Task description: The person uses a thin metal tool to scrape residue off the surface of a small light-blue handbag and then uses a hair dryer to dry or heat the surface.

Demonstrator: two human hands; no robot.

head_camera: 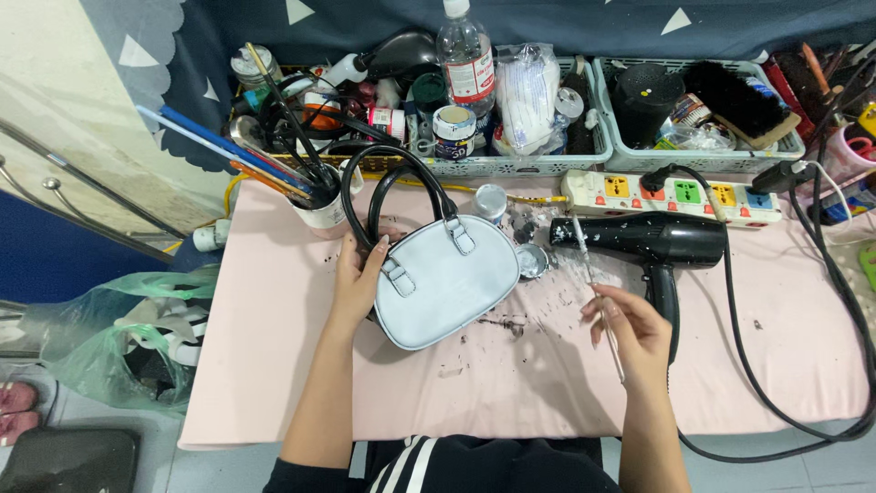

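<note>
My left hand (358, 278) grips the pale blue handbag (444, 281) at its nine o'clock edge, propping it steady mid-table, while my right hand (630, 330) pinches a thin brush (595, 288) aimed toward eleven o'clock.

Bright, even overhead light; soft short shadows under the things on the counter (274, 365); sharp focus, slight wide-angle bending at edges.
</note>
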